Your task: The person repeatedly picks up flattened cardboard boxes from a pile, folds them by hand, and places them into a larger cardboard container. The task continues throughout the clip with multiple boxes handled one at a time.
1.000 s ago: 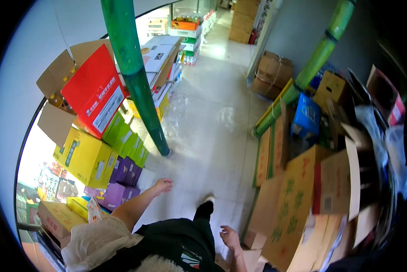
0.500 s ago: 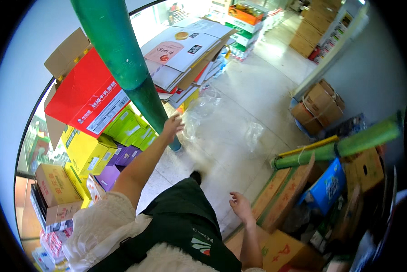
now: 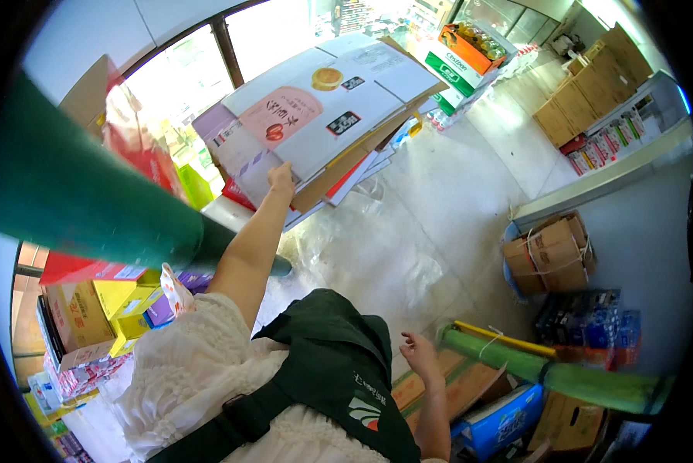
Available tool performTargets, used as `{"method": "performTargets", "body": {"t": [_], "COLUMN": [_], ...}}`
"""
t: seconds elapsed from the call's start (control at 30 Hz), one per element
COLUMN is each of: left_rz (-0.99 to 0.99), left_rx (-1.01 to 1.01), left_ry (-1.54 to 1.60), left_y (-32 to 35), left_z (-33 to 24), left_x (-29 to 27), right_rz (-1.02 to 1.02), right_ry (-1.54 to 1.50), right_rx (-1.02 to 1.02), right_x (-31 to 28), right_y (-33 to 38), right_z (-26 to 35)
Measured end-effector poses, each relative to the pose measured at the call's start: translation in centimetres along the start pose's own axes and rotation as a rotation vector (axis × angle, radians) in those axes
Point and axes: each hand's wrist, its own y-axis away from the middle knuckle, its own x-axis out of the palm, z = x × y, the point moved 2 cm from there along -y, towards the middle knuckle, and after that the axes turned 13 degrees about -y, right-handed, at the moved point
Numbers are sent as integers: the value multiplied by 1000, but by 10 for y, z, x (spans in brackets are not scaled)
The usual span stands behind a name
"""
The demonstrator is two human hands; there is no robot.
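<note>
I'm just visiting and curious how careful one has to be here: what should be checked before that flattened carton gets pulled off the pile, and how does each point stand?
1. Left hand on the flattened carton: ok, its fingers touch the near edge.
2. Firm grip on it: cannot tell, the fingers may only rest there.
3. Right hand free to help: ok, it is open and holds nothing, low beside the body.
4. Pile steady: not ok, the stacked flat cartons lie fanned out and tilted.
5. Green pillar out of the arm's way: cannot tell, it stands close beside the forearm.
6. Floor ahead free: ok.
</note>
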Motion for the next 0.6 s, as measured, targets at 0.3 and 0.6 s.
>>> {"method": "performTargets", "body": {"t": [0.3, 0.6], "left_rz": [70, -315], "left_rx": [-8, 262], "left_ry": [95, 39], "left_y": [-32, 125], "left_z": [-38, -140], "left_x": [35, 9], "right_rz": [207, 218], "right_ry": [173, 229], "right_rx": [-315, -1077], "right_x": [-112, -144], "right_y": [-203, -413], "right_z": [73, 309]}}
